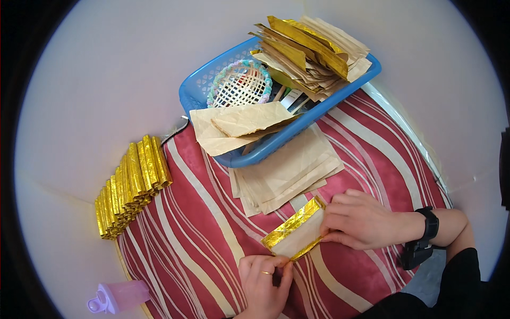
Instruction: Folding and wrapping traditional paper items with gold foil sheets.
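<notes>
Gold-edged cream paper rectangle [295,230], lower centre, pinched by left hand [263,282] and right hand [361,220]; seemingly mid-fold, next calling for even creasing.

Seemingly a home: striped red cloth [183,242], blue basket [319,112], purple bottle [125,296].

A slim gold-coloured ring circles a finger of the left hand [264,287]. Above the right hand [355,222], a black wristband [430,224] wraps the wrist, carrying a dark, boxy module [416,255] on its near side. The right sleeve [461,279] is plain black and ends around the elbow, leaving the forearm bare.
</notes>
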`<state>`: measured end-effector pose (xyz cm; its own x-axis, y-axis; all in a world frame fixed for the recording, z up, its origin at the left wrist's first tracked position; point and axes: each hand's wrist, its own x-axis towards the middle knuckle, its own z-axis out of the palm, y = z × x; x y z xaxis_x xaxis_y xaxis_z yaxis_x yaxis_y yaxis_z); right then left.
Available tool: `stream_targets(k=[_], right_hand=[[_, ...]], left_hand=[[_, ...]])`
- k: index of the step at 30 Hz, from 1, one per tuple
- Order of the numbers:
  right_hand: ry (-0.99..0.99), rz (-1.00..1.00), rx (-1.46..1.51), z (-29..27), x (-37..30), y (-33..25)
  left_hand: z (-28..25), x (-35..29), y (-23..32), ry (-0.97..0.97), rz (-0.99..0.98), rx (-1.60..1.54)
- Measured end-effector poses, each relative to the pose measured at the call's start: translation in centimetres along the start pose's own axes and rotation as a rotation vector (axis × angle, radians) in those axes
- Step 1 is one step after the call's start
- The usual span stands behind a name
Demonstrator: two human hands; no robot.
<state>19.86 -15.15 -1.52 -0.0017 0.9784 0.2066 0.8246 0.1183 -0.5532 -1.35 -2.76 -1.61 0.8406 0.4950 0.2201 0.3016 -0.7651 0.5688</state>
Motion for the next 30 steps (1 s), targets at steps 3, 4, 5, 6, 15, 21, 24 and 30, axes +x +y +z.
stream_targets(k=[3, 4, 5, 6, 15, 21, 24, 30], right_hand=[[-0.012, 0.038, 0.051, -0.2, 0.2, -0.1], [-0.032, 0.061, 0.073, -0.3, 0.3, -0.1], [-0.035, 0.063, 0.073, -0.5, 0.4, -0.2], [-0.057, 0.087, 0.095, -0.7, 0.6, -0.3], [-0.094, 0.102, 0.089, -0.9, 0.8, -0.3], [-0.016, 0.003, 0.062, -0.5, 0.4, 0.3], [0.029, -0.117, 0.021, 0.1, 0.2, 0.5], [0.053, -0.212, -0.029, 0.7, 0.5, -0.3]], left_hand=[[-0.2, 0.2, 0.3, 0.018, 0.03, 0.023], [-0.1, 0.2, 0.2, 0.018, 0.028, 0.021], [-0.1, 0.2, 0.2, 0.016, 0.018, -0.002], [-0.1, 0.2, 0.1, 0.014, 0.008, -0.025], [-1.4, 1.1, 0.0, -0.028, 0.063, -0.118], [-2.0, 0.9, 0.9, -0.086, -0.294, -0.34], [-2.0, 0.9, -0.4, -0.049, 0.132, -0.143], [-2.2, 0.8, -0.2, -0.058, 0.089, -0.096]])
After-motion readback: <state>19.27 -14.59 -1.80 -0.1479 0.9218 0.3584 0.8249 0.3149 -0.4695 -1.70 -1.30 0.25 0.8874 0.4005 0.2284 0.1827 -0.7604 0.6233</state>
